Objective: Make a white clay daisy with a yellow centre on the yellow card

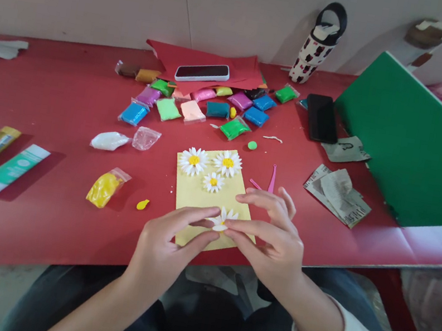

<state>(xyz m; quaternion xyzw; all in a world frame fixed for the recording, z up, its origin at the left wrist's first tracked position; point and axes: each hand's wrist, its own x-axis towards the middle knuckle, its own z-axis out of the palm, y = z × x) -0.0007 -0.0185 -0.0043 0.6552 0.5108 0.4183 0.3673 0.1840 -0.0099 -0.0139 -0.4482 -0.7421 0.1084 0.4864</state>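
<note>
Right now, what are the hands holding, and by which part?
The left hand and right hand pinch a white daisy by its petal edges, one from each side, over the card.

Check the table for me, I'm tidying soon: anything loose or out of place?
Loose on the red table: a small yellow clay lump, a green clay ball and a thin white clay strip, apart from the coloured packets.

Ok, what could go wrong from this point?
1. The left hand and right hand both pinch the small white daisy; its thin petals could get squashed.
2. The yellow card lies near the front edge of the red table; a nudge might slide it off, along with the three finished daisies.
</note>
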